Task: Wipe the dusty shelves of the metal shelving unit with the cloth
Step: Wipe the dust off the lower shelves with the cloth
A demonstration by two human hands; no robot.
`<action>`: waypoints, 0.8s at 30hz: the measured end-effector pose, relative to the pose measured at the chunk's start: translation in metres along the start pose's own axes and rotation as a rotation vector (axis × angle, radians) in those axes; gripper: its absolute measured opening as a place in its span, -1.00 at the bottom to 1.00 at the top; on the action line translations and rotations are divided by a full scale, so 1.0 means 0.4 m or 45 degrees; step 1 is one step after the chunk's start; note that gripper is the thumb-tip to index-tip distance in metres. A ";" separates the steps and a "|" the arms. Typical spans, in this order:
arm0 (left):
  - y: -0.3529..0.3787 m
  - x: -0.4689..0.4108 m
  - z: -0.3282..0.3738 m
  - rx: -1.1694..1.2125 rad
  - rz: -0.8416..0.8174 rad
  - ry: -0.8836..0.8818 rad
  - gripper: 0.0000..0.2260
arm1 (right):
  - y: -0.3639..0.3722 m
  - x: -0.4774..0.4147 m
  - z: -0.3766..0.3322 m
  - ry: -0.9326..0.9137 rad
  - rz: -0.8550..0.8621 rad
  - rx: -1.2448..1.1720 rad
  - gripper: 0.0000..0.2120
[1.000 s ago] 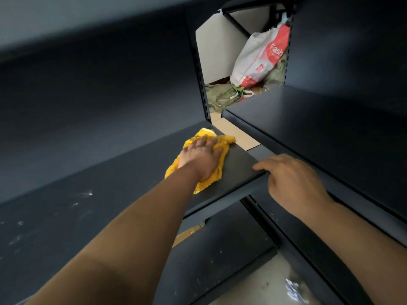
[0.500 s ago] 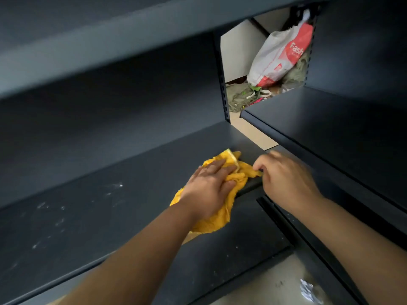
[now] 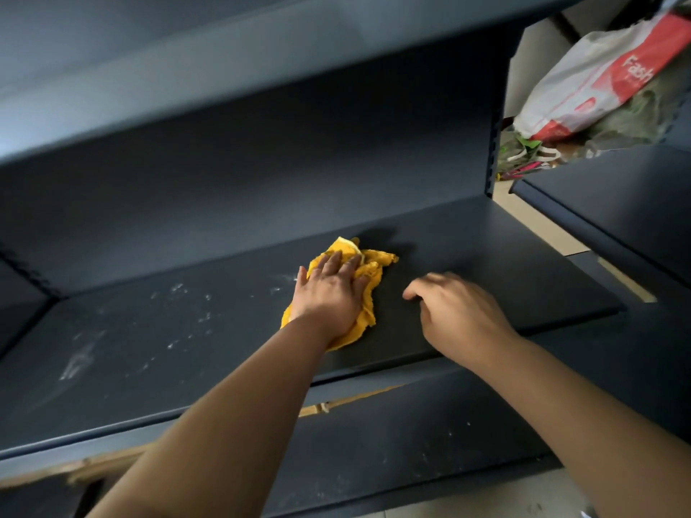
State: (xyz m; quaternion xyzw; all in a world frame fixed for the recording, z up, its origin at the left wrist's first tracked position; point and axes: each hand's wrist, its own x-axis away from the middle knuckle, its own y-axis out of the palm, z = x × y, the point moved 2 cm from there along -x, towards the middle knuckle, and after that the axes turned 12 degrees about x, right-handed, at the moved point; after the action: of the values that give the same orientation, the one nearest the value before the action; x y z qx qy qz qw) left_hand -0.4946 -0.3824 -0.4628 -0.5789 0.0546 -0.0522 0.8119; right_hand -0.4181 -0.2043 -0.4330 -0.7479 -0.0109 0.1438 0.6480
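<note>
Nearest, below both forearms, a lower shelf (image 3: 411, 454) of the dark metal unit shows a few pale specks. Above it runs the shelf being wiped (image 3: 504, 278), its front lip passing under the 2 wrists.

The right hand (image 3: 460, 315) rests on this shelf close to the front edge. Its fingers (image 3: 411, 291) are loosely curled, their tips touching the bare metal, and they hold nothing.

Just left of those fingertips, apart from them, the left hand (image 3: 329, 297) lies palm down on the yellow cloth (image 3: 374, 267). Its fingers (image 3: 332, 261) are straight and slightly spread, pressing the cloth flat against the shelf rather than gripping it. The crumpled cloth sticks out beyond the fingertips, to their right, and under the heel of the hand.

Left of the left hand's fingers, white dust marks (image 3: 179, 297) spread across the shelf surface (the nearest ones almost touch the thumb side). The metal to the right of the cloth looks plain and dark.

Beyond the fingertips rises the back panel (image 3: 261, 181), with an upper shelf (image 3: 224, 69) overhead. Far off to the right of both hands, past a perforated upright (image 3: 493, 151), a white and red plastic bag (image 3: 598, 80) lies on a heap of greenish material, behind a neighbouring shelf (image 3: 617, 203).
</note>
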 end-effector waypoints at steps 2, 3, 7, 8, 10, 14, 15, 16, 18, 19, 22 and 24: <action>-0.011 -0.010 -0.045 0.007 0.021 -0.055 -0.50 | 0.008 -0.023 -0.045 -0.045 -0.018 -0.001 -0.62; -0.017 -0.014 -0.070 0.008 0.029 -0.086 -0.50 | 0.012 -0.033 -0.067 -0.062 -0.030 0.001 -0.61; -0.048 -0.025 -0.176 -0.010 0.071 -0.187 -0.49 | 0.035 -0.069 -0.149 -0.132 -0.079 0.013 -0.62; -0.057 -0.026 -0.203 -0.011 0.079 -0.207 -0.49 | 0.043 -0.078 -0.167 -0.150 -0.088 0.015 -0.62; -0.074 -0.027 -0.257 -0.015 0.096 -0.255 -0.49 | 0.061 -0.096 -0.201 -0.179 -0.099 0.016 -0.62; -0.113 -0.025 -0.374 -0.042 0.147 -0.369 -0.51 | 0.089 -0.128 -0.255 -0.205 -0.145 0.063 -0.60; -0.122 -0.023 -0.403 -0.055 0.161 -0.394 -0.52 | 0.095 -0.134 -0.264 -0.202 -0.156 0.081 -0.61; -0.131 -0.020 -0.429 -0.066 0.173 -0.414 -0.52 | 0.100 -0.138 -0.271 -0.195 -0.161 0.097 -0.61; -0.144 -0.008 -0.474 -0.072 0.191 -0.454 -0.52 | 0.107 -0.146 -0.280 -0.172 -0.171 0.126 -0.61; -0.150 0.000 -0.493 -0.069 0.199 -0.478 -0.52 | 0.108 -0.151 -0.283 -0.161 -0.186 0.134 -0.60; -0.164 0.033 -0.531 -0.072 0.208 -0.565 -0.53 | 0.103 -0.160 -0.287 -0.136 -0.282 0.117 -0.59; -0.168 0.059 -0.536 -0.077 0.221 -0.619 -0.53 | 0.101 -0.159 -0.285 -0.136 -0.327 0.102 -0.58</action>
State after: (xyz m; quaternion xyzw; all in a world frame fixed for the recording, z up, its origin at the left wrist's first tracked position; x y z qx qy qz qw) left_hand -0.5047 -0.6079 -0.4695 -0.5916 -0.0910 0.1599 0.7850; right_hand -0.4597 -0.3338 -0.4458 -0.7052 -0.1354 0.0997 0.6888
